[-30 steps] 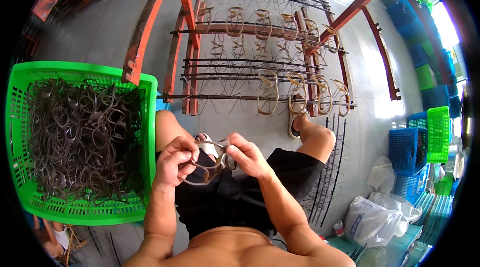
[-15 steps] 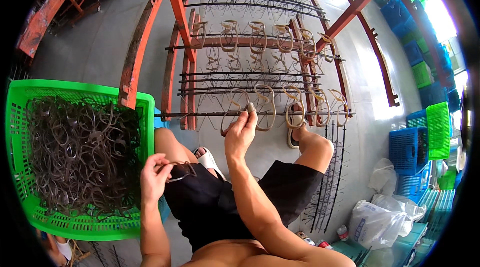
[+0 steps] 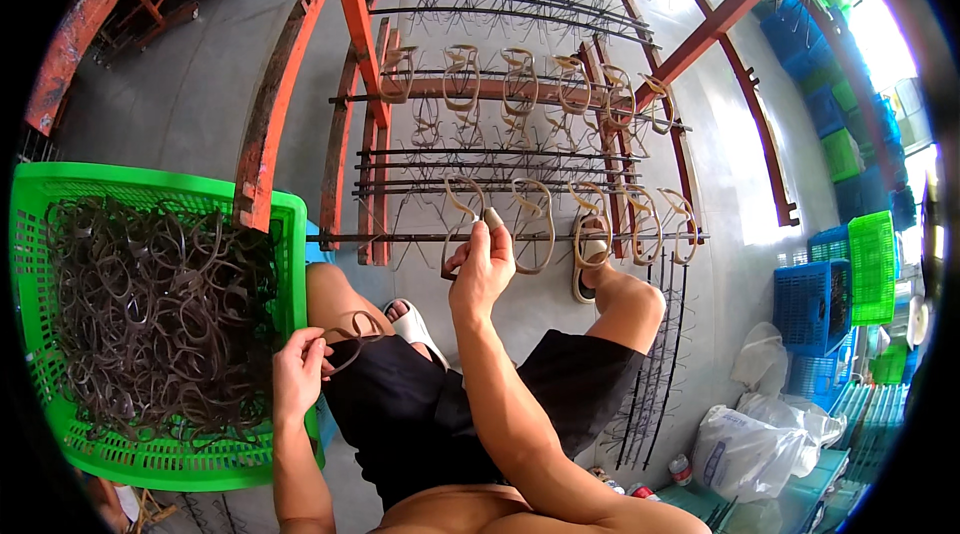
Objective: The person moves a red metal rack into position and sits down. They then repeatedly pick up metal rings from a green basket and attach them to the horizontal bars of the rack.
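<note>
My left hand [image 3: 298, 374] pinches a thin brown, curved frame [image 3: 362, 338], shaped like an eyeglass frame, above my left thigh. My right hand [image 3: 482, 269] reaches forward to the near black rod [image 3: 385, 237], thumb and fingers closed on a pale brown frame [image 3: 447, 246] at the left of the row. A light cover [image 3: 492, 218] sits on one fingertip. Several similar frames [image 3: 549, 224] hang along that rod to the right. On my left, a green basket [image 3: 292, 234] holds a tangled heap of dark brown frames [image 3: 160, 314].
An orange metal rack [image 3: 262, 114] carries more rods with wire hooks, and a farther row of frames [image 3: 520, 84]. Hooked rods [image 3: 655, 364] stand by my right leg. Plastic bags [image 3: 745, 449] and blue baskets [image 3: 812, 304] are at right.
The frame in my left hand has turned and is lifted slightly, while that hand has shifted a little down and left. My right hand stays at the rod, its grip slightly altered.
</note>
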### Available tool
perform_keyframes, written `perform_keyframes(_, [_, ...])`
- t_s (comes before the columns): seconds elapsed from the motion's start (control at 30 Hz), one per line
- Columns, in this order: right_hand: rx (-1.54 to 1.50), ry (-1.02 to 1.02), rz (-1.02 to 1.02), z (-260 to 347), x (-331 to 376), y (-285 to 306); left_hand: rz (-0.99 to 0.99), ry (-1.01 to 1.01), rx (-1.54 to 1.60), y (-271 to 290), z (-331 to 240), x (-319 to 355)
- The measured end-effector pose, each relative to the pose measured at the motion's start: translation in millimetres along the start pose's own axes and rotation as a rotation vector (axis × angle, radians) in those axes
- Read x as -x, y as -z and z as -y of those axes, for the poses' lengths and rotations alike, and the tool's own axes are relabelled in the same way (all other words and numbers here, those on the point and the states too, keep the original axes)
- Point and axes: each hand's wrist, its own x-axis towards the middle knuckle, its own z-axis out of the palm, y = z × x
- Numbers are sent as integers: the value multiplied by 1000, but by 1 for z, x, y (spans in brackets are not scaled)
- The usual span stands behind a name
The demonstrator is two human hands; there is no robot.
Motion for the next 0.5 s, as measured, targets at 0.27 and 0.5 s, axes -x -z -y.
perform_keyframes(0.27, [-5, -122, 128, 9, 15, -5, 42, -58, -25, -8, 3, -1])
perform_keyframes(0.5, [480, 197, 200, -16, 20, -8, 5, -144, 0, -13, -7, -3])
